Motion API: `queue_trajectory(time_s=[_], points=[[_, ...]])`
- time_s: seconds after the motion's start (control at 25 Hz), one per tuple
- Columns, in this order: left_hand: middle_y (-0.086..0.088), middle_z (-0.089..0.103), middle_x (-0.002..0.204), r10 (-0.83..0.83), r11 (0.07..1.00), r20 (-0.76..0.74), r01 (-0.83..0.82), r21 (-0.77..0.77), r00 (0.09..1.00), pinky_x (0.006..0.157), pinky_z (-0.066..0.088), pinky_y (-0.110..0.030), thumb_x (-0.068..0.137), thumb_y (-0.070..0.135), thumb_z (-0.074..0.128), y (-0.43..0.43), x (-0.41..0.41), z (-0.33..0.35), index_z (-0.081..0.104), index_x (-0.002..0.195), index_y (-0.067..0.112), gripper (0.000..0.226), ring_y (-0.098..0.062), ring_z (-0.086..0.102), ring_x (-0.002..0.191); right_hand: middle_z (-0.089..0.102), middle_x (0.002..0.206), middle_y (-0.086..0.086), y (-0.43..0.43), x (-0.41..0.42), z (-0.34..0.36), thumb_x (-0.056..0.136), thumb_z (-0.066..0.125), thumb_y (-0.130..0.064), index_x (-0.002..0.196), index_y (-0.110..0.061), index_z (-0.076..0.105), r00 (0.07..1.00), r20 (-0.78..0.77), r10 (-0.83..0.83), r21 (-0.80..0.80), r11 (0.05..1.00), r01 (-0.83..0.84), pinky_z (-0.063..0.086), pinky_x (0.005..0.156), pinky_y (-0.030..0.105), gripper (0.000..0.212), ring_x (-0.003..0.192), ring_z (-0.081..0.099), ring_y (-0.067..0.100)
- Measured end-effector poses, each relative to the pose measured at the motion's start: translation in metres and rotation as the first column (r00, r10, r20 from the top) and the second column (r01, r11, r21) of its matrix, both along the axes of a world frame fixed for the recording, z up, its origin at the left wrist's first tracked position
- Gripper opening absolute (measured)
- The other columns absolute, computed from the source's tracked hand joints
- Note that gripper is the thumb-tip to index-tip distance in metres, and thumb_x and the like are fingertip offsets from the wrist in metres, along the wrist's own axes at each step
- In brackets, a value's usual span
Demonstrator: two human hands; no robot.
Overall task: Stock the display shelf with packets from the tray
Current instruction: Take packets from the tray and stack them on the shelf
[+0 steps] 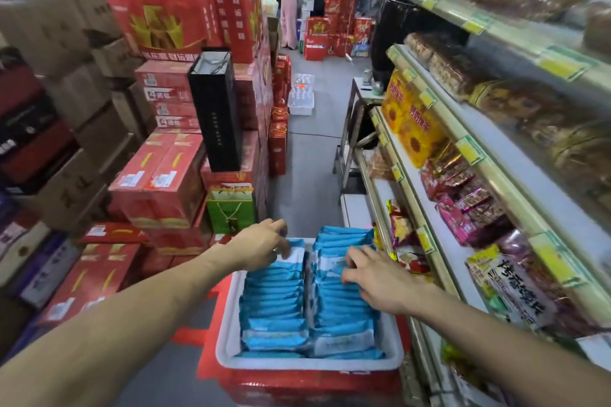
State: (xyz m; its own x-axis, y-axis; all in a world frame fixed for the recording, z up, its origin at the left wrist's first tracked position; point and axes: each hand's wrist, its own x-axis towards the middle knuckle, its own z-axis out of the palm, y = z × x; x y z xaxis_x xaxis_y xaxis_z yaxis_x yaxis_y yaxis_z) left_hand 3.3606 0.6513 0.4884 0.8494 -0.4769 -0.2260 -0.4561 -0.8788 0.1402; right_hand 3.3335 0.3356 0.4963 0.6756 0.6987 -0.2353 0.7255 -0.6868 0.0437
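A white tray (228, 334) sits on a red box in front of me, packed with two rows of blue and white packets (274, 304). My left hand (261, 243) reaches over the far end of the left row, its fingers curled down onto a packet there. My right hand (373, 277) is on the right row, with its fingertips dug in between the packets. The display shelf (439, 175) runs along my right, its tiers holding snack packets behind yellow price tags.
Stacks of red cartons (162, 182) and brown boxes (82, 102) line the left side of the aisle, with a black gift bag (216, 109) and a green one (231, 208). A grey floor strip (307, 168) leads ahead to a person standing at a counter (287, 0).
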Motion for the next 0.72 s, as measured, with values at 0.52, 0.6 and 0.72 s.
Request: queue_trajectory(time_s=[0.52, 0.6, 0.72], points=[[0.024, 0.063, 0.108, -0.096, 0.928, 0.065, 0.112, -0.356, 0.993, 0.091, 0.050, -0.019, 0.091, 0.014, 0.076, 0.005, 0.071, 0.137, 0.071, 0.097, 0.049, 0.036, 0.003, 0.063, 0.102, 0.061, 0.114, -0.001, -0.013, 0.038, 0.116, 0.101, 0.056, -0.016, 0.125, -0.032, 0.071, 0.992, -0.088, -0.090, 0.177, 0.979, 0.105, 0.048, 0.091, 0.032, 0.032, 0.106, 0.058, 0.019], [0.022, 0.070, 0.110, -0.166, 0.891, 0.113, 0.198, -0.408, 0.980, 0.094, 0.052, -0.022, 0.091, 0.012, 0.077, -0.030, 0.088, 0.195, 0.076, 0.101, 0.042, 0.032, 0.001, 0.065, 0.105, 0.065, 0.112, -0.004, -0.034, 0.045, 0.181, 0.103, 0.057, -0.023, 0.122, -0.029, 0.074, 0.992, -0.049, -0.115, 0.234, 0.964, 0.123, 0.044, 0.089, 0.025, 0.026, 0.103, 0.058, 0.014], [0.018, 0.072, 0.107, -0.291, 0.825, 0.247, 0.373, -0.424, 0.924, 0.090, 0.056, -0.032, 0.091, 0.014, 0.077, -0.093, 0.102, 0.275, 0.076, 0.106, 0.042, 0.032, -0.006, 0.067, 0.100, 0.067, 0.112, -0.014, -0.079, 0.043, 0.276, 0.099, 0.062, -0.016, 0.116, -0.035, 0.076, 0.976, 0.002, -0.219, 0.262, 0.942, 0.211, 0.045, 0.095, 0.027, 0.029, 0.103, 0.058, 0.008]])
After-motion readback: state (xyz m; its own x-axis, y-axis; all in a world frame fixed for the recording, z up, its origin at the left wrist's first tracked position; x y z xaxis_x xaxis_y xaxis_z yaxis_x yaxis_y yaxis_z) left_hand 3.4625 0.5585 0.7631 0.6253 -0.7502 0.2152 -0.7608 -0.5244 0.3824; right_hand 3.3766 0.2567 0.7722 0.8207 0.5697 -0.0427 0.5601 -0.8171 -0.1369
